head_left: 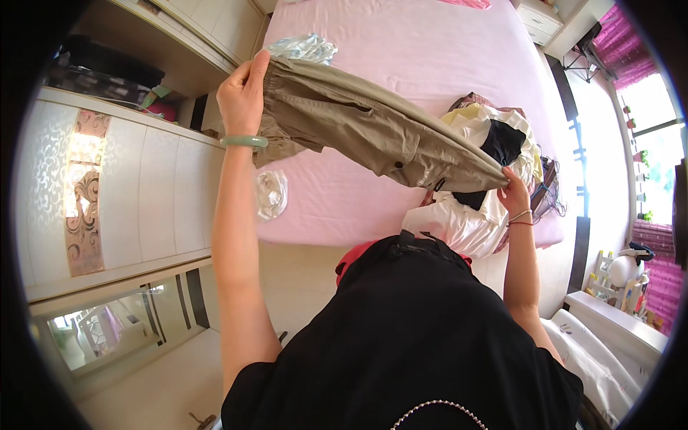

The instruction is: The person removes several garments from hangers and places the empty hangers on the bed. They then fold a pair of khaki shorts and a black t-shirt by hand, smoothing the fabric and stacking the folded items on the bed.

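Observation:
A pair of khaki trousers (373,118) hangs stretched between my two hands, above a bed with a pink sheet (344,193). At the elastic waistband end, my left hand (244,89) is closed on the cloth, a pale green bangle around that wrist. My right hand (514,192) pinches the narrower far end of the trousers, lower and to the right. A dark button and a small black strap show on the cloth near the right hand. Part of the fabric droops below the left hand.
Under the trousers' right end lies a heap of white, yellow and black clothes (487,215) on the bed. A crumpled white cloth (271,195) lies near the bed's left edge, a clear plastic bag (304,49) farther back. Wardrobe doors (165,186) stand at left.

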Motion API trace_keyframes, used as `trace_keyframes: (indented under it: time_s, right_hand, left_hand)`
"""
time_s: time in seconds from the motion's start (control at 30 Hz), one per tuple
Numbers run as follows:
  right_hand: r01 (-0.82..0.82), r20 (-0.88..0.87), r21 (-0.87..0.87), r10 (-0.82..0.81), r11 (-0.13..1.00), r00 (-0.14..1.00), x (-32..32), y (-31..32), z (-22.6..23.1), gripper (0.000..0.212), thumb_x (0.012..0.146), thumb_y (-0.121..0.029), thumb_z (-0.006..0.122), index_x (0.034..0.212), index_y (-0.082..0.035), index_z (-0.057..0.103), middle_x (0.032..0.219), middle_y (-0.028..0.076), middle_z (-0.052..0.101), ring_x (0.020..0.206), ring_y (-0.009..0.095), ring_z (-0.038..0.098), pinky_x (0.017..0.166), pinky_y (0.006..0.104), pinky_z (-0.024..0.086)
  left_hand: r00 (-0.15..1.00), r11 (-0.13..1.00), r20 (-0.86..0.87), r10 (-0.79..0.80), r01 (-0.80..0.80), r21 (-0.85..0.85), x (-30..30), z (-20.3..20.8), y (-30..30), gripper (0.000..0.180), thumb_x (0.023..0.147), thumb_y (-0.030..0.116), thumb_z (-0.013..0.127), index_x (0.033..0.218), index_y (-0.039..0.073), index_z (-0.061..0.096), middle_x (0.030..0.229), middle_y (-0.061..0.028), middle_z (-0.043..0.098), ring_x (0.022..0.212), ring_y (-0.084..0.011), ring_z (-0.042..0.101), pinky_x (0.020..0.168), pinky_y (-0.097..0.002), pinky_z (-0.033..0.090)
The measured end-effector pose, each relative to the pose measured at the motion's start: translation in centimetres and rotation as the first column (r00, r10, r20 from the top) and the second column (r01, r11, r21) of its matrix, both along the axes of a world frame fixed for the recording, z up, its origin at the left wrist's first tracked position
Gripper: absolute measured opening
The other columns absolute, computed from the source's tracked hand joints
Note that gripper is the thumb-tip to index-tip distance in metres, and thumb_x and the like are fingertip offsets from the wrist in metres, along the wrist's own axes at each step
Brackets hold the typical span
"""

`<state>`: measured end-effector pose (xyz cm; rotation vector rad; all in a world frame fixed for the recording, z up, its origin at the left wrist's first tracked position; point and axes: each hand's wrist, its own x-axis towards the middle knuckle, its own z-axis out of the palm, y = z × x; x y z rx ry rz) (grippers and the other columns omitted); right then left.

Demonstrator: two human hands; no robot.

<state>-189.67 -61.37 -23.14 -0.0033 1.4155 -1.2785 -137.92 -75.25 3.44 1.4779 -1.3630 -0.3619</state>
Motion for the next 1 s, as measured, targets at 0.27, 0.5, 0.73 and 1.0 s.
trace_keyframes:
  time_s: [0.27,0.5,0.73,1.0]
  right_hand:
    - [-0.001,-0.203,-0.178,-0.036,0.984,0.979,0.8,0.6,2.1,0.038,0.086,-0.008,0.068,0.122,-0.008,0.061,0.084,-0.002,0.058,0.068,0.006,0.05,0.064,0.021,0.046]
    - [-0.83,-0.91,-0.352,0.048,0.432,0.411,19.6,-4.8,22.3,0.074,0.075,-0.024,0.081,0.139,-0.007,0.047,0.142,0.01,0.048,0.127,0.022,0.049,0.101,0.039,0.041]
    - [-0.866,-0.914,-0.353,0.068,0.353,0.4,22.4,-8.1,24.6,0.031,0.08,-0.021,0.075,0.106,-0.006,0.068,0.085,0.013,0.07,0.079,0.022,0.068,0.076,0.0325,0.052]
    - [-0.678,-0.649,-0.541,0.266,0.498,0.713,17.5,-8.8,26.1,0.018,0.09,-0.017,0.068,0.098,-0.001,0.07,0.082,-0.002,0.066,0.074,0.005,0.057,0.066,0.0202,0.047]
  left_hand:
    - [0.98,0.972,-0.089,-0.18,0.191,0.135,0.5,0.9,0.1,0.052,0.087,0.047,0.069,0.105,-0.002,0.072,0.094,-0.0088,0.073,0.086,-0.0105,0.063,0.079,-0.0248,0.048]
    - [0.811,0.759,-0.041,-0.583,0.563,0.328,-9.2,0.3,3.5,0.039,0.09,0.036,0.07,0.095,-0.003,0.072,0.073,0.0062,0.057,0.07,-0.0028,0.045,0.064,-0.022,0.041]
    - [0.56,0.472,-0.374,-0.739,0.827,0.305,-8.3,-0.2,5.2,0.042,0.095,0.036,0.062,0.125,0.007,0.06,0.091,-0.0047,0.069,0.086,-0.0072,0.059,0.079,-0.0256,0.047]
    - [0.406,0.598,0.451,-0.795,0.646,0.475,-4.0,-3.7,6.0,0.024,0.085,0.028,0.072,0.099,0.01,0.068,0.087,-0.003,0.069,0.091,-0.0152,0.059,0.086,-0.0322,0.041]
